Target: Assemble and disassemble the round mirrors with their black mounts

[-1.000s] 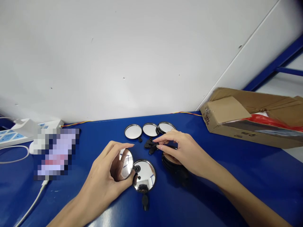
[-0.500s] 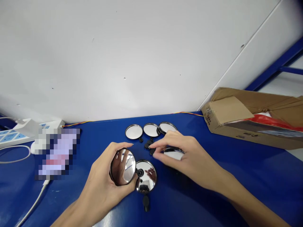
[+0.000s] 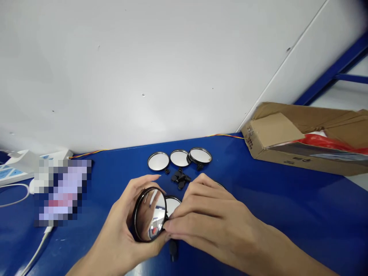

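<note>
My left hand (image 3: 129,226) curls around the rim of a round convex mirror (image 3: 151,214) with a black edge, tilted above the table. At that mirror's right edge, the fingers of my right hand (image 3: 212,218) are pinched together beside its socket; whatever they hold is hidden. Under my hands lies a second round mirror (image 3: 173,204), partly covered, with a black stem (image 3: 173,249) below it. Just beyond my fingers is a small pile of black plastic pieces (image 3: 180,179). Another mirror (image 3: 220,185) is mostly hidden behind my right hand.
Three round mirrors, left (image 3: 158,161), middle (image 3: 180,158) and right (image 3: 200,155), lie in a row near the wall. A blurred phone (image 3: 64,191) with a white cable and a power strip (image 3: 17,172) are at left. An open cardboard box (image 3: 287,153) stands at right.
My right hand has moved from the pile of black pieces left and toward me, to the edge of the held mirror. That mirror is now turned more to the side.
</note>
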The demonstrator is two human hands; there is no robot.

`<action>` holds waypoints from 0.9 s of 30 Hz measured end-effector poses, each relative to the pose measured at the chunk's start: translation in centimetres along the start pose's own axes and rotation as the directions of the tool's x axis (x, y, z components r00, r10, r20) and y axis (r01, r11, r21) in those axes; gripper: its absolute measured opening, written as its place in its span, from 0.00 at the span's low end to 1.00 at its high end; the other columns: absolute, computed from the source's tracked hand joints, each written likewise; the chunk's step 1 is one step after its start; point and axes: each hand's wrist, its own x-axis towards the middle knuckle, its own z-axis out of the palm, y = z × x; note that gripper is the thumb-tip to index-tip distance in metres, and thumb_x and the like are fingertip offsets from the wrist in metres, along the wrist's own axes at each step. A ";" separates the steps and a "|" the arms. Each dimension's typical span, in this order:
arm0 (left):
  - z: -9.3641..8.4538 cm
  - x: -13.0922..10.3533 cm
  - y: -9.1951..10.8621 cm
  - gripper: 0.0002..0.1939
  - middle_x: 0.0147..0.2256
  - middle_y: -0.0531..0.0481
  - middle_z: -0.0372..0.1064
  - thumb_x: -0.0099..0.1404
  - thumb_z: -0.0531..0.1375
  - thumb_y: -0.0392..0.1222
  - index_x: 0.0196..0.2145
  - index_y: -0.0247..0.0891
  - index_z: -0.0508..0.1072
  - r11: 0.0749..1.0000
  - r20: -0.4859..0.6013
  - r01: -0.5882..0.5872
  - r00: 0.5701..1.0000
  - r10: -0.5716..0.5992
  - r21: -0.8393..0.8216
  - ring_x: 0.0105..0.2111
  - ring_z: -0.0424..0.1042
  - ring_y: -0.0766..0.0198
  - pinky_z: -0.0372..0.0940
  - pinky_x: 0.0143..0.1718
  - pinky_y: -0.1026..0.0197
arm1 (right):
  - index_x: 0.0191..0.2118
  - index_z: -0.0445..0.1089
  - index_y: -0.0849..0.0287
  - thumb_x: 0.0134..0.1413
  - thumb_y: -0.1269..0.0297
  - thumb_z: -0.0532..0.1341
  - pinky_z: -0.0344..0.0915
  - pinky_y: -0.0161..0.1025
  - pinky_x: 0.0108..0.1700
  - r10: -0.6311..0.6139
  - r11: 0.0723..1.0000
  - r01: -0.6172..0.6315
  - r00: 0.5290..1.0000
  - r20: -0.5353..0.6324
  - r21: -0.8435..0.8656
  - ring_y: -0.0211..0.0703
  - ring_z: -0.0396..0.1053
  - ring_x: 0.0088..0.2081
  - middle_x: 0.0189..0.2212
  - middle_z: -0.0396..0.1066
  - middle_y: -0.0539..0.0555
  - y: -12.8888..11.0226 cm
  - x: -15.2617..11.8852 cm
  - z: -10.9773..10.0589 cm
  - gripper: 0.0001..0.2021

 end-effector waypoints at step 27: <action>-1.0 0.5 -1.5 0.28 0.58 0.48 0.74 0.81 0.64 0.53 0.72 0.59 0.59 0.988 0.000 0.063 0.998 -0.064 0.144 0.44 0.79 0.57 0.77 0.42 0.52 | 0.41 0.84 0.52 0.67 0.64 0.71 0.69 0.51 0.49 0.559 0.773 -0.595 0.803 -0.207 -0.221 0.53 0.77 0.40 0.37 0.84 0.53 8.0 -0.9 -1.2 0.02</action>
